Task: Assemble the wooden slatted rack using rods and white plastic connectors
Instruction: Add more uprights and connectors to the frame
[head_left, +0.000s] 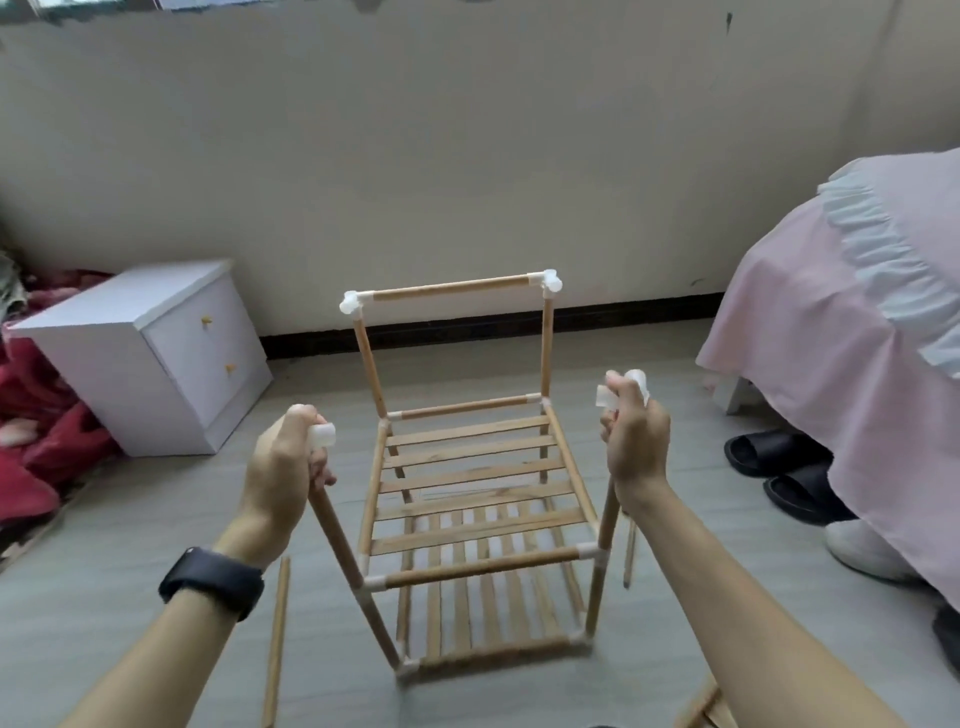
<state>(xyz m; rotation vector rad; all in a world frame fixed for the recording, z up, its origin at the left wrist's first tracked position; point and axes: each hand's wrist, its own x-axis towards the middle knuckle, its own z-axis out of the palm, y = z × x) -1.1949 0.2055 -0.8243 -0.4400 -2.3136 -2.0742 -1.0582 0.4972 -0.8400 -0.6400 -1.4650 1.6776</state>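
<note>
As left grip (288, 470), right grip (636, 441) clasp connectors (323, 435) (sockets hidden), rack (483, 452) base blurred

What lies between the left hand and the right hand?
The left hand grips the left front rod, the right hand a white connector; between them, in the head view, lies the upper slatted shelf.

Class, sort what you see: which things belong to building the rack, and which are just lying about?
Job: slatted rack, front uprights gripped by left hand and right hand, white connectors atop them, loose rods on floor.
Lying about: white cabinet, black slippers, pink bedcover, red blanket.
</note>
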